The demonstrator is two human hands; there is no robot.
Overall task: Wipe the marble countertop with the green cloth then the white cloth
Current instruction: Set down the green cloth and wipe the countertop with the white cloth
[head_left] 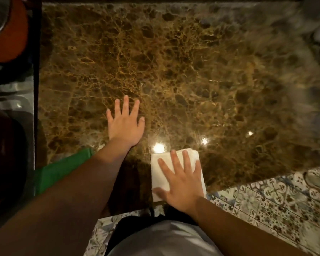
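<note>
The brown marble countertop (174, 71) fills most of the view. My left hand (125, 122) lies flat on it with fingers spread and nothing under it. A folded white cloth (160, 169) sits at the counter's near edge, and my right hand (181, 180) presses flat on top of it, fingers apart. The green cloth (63, 169) lies at the near left corner, partly hidden by my left forearm, with no hand on it.
A steel sink (13, 100) adjoins the counter on the left, with an orange bowl (9, 39) at its far end. Patterned floor tiles (275, 200) show below the counter's near edge at the right. Bright light spots reflect near the white cloth.
</note>
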